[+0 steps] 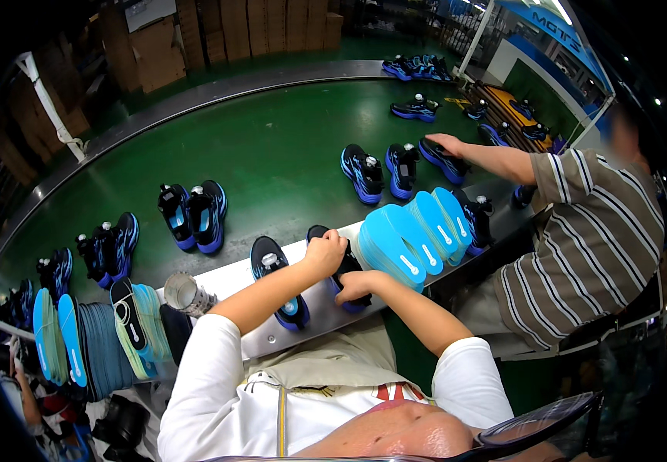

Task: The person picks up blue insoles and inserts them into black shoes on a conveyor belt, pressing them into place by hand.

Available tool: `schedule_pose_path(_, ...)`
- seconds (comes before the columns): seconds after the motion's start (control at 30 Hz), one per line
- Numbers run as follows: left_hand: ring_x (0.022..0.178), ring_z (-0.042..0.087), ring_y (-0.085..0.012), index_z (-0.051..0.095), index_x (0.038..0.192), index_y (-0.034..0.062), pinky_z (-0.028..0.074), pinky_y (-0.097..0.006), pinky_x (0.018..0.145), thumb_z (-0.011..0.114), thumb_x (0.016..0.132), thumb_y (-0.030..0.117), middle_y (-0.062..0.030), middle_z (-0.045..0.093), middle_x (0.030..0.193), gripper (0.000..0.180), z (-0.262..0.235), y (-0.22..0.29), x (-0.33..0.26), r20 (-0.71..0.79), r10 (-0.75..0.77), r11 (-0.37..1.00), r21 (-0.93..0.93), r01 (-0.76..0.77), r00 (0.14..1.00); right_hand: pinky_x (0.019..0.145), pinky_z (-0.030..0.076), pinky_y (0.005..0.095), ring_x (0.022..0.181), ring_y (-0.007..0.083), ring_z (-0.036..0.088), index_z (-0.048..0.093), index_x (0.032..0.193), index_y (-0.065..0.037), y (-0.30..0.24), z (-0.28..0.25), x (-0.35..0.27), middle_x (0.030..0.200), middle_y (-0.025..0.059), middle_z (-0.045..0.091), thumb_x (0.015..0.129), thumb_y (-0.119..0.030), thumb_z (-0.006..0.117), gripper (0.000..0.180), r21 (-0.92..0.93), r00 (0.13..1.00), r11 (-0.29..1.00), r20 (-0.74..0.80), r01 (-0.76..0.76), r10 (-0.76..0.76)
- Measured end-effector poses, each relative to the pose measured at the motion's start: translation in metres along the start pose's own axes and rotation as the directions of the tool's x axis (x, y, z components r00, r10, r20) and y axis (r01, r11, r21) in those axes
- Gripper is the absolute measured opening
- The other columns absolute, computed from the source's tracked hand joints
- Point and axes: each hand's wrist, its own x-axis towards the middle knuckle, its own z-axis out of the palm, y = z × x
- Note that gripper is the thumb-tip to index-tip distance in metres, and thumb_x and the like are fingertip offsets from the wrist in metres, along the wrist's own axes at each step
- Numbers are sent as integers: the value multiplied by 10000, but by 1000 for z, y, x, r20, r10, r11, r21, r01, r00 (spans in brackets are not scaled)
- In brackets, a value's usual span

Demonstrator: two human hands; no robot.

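Note:
Both my hands are on a black sneaker with a blue-purple sole, standing at the edge of the bench. My left hand has its fingers closed at the far end of the shoe. Lower down, my right hand grips the near end, and together they cover much of it. Just left stands another black sneaker with something pale stuffed inside. Stacks of bright blue insoles lie close on the right.
A green conveyor belt carries several sneakers, including a pair beyond my hands. On the left are a metal can and more insole stacks. At right, a co-worker in a striped shirt reaches to a shoe.

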Motion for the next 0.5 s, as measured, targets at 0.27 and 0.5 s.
schedule_pose_path(0.27,557,558,-199,569,834,44,435,-282,450,486,714,220,-311,447,1048,229,-5,1,1,90,185,947,250,-202,979,833,388,345,975,345,491,151,1258,43,-2,6,-20,1078,268,470,607,-451,578,922,125,994,992,-108,16,-2)
schedule_pose_path(0.5,612,593,-269,522,803,11,466,-399,510,508,705,151,-249,387,1178,172,-28,-28,16,101,225,950,-245,-195,969,881,339,333,1049,345,437,224,1231,73,-1,6,-24,1156,290,392,668,-611,454,916,221,984,975,-170,-21,60)
